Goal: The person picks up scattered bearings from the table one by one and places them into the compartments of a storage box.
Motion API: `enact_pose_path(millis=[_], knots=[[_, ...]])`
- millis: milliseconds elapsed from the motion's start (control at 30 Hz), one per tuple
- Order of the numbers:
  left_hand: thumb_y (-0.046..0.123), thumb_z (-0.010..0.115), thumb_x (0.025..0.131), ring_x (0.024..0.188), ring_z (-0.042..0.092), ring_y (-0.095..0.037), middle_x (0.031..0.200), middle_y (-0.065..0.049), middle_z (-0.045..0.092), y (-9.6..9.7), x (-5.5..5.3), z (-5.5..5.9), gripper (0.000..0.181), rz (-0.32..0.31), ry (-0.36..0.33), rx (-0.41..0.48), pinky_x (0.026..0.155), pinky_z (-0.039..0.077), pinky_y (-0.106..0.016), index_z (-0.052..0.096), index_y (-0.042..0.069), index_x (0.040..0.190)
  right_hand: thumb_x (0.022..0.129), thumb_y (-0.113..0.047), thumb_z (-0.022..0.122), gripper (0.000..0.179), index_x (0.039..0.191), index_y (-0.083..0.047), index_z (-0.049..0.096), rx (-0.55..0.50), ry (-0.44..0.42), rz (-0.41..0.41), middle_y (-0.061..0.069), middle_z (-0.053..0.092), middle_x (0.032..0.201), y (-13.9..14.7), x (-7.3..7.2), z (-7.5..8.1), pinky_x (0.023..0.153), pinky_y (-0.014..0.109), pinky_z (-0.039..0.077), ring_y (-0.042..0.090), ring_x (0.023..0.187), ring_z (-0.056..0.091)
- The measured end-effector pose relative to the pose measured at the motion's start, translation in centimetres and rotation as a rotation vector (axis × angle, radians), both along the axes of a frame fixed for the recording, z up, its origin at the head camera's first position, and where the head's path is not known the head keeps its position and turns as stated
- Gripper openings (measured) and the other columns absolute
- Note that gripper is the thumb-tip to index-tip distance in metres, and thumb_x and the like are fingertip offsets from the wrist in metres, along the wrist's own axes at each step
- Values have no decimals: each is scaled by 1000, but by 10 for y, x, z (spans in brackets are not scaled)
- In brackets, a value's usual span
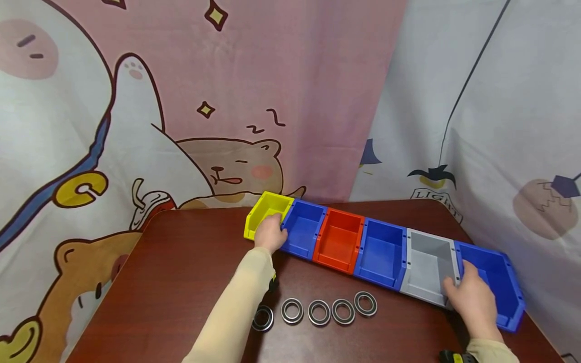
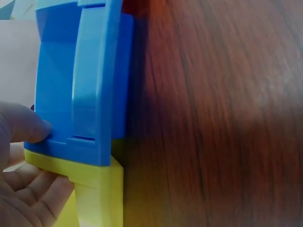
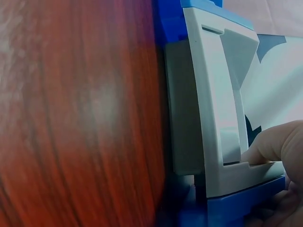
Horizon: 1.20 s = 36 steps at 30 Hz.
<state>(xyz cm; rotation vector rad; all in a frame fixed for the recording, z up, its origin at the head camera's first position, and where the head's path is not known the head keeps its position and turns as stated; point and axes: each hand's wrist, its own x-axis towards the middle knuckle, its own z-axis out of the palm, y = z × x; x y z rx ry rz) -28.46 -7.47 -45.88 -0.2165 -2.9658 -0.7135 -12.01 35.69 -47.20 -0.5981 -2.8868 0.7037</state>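
A joined row of open plastic bins runs across the table: yellow (image 1: 272,202), blue (image 1: 304,229), red (image 1: 339,244), a second blue (image 1: 381,252), grey (image 1: 426,259) and a last blue bin (image 1: 495,267) at the right. My left hand (image 1: 270,234) pinches the side walls where yellow meets blue; in the left wrist view the thumb (image 2: 28,126) lies inside the blue bin and the other fingers inside the yellow one. At the other end, my right hand (image 1: 475,297) pinches the walls between grey and blue, its thumb (image 3: 270,144) inside the grey bin.
Several ring-shaped bearings (image 1: 319,312) lie on the brown table (image 1: 190,262) in front of the bins, one partly behind the left sleeve (image 1: 238,302). A cartoon-printed curtain (image 1: 317,101) hangs behind the table and along its right side.
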Motion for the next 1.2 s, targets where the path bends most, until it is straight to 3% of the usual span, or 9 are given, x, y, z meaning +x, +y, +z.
enact_pose_path(millis=[200, 467, 867, 1067, 1200], knots=[[18, 71, 88, 107, 62, -33, 122, -17, 65, -7, 10, 4, 48, 24, -4, 43, 94, 50, -49, 60, 0, 130, 89, -20, 55, 68, 140, 19, 30, 8, 11, 13, 48, 42, 125, 1, 0, 1, 82, 67, 42, 63, 103, 49], [19, 72, 82, 97, 65, -34, 112, -17, 69, -28, 28, 15, 46, 61, 63, 26, 85, 52, -49, 65, 0, 123, 90, -22, 57, 67, 138, 18, 33, 23, -17, 82, 48, 42, 126, -5, -5, 9, 83, 68, 42, 63, 104, 49], [23, 70, 81, 90, 65, -33, 108, -18, 70, -74, 58, 46, 47, 134, 163, -5, 79, 53, -50, 67, 1, 122, 90, -19, 61, 62, 137, 16, 40, -2, 149, 201, 45, 49, 123, -37, -19, 15, 82, 68, 44, 61, 103, 53], [22, 70, 81, 94, 64, -36, 112, -20, 69, -98, 72, 52, 49, 190, 181, 20, 82, 51, -52, 65, 0, 125, 89, -17, 63, 60, 138, 13, 43, -8, 238, 235, 43, 52, 122, -57, -32, 19, 80, 67, 46, 59, 102, 56], [22, 69, 82, 94, 64, -36, 111, -21, 68, -115, 80, 51, 50, 225, 166, 31, 81, 51, -52, 64, 0, 126, 90, -15, 63, 60, 138, 13, 43, -22, 263, 264, 42, 52, 124, -71, -39, 18, 83, 67, 46, 58, 104, 56]])
